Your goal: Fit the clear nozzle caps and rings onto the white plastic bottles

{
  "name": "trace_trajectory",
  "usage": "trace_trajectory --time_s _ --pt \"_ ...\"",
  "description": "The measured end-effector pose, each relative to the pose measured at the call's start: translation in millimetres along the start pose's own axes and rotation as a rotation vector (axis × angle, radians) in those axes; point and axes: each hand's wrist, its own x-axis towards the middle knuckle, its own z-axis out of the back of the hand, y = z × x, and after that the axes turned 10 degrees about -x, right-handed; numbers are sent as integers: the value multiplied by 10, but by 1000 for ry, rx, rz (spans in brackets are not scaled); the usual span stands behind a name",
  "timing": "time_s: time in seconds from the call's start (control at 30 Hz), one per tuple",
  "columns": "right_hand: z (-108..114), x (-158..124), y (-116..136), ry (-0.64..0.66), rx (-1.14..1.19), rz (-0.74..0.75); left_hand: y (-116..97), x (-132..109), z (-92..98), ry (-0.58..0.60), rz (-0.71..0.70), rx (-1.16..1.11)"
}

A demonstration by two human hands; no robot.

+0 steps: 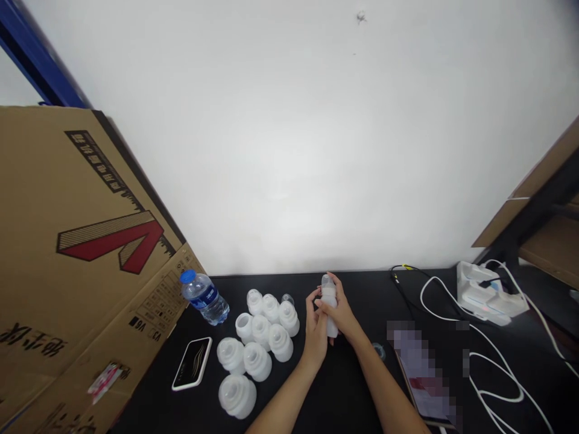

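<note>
A white baby bottle [331, 328] with a clear domed top stands slightly tilted between my two hands. My left hand [314, 322] is wrapped round its left side, fingers closed on it. From the right, my right hand [341, 310] grips the same bottle, its fingers reaching up near the top and the thumb across the front. To the left of my hands, several similar white bottles [257, 361] stand close together, most with clear tops. One bottle [244, 325] among them appears to have an open mouth. A small clear dome [287, 299] lies behind the group.
A water bottle [205, 298] and a white-edged device [192, 363] are on the left, beside a large cardboard box [81, 241]. At the right are a phone [423, 374], a clear round piece [379, 351], cables and a power strip [488, 295]. A white wall bounds the black table.
</note>
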Motion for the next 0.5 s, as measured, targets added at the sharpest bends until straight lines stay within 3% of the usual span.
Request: trace_trajectory --time_s 0.5 --pt "9 32 -5 -118 -158 40 25 -23 9 -1 22 29"
